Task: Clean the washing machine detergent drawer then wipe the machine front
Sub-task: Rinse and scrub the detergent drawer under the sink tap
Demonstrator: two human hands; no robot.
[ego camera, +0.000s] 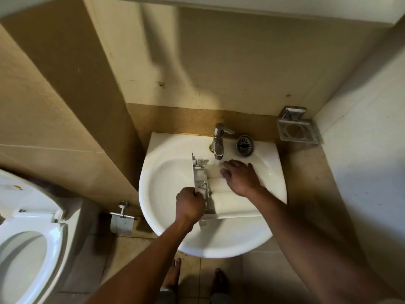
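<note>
While a white toilet (26, 238) fills the lower left corner, the white sink (166, 172) holds the detergent drawer (228, 205), which lies across the right half of the basin with its grey front panel standing on edge toward the middle. The left hand (189, 204) grips the near end of that panel with fingers curled tight round it, and the right hand (241, 176) rests on the drawer's far compartments with fingers loosely spread, just below the chrome faucet (219, 141). A round drain strainer (244, 145) sits on the sink rim just right of the faucet.
</note>
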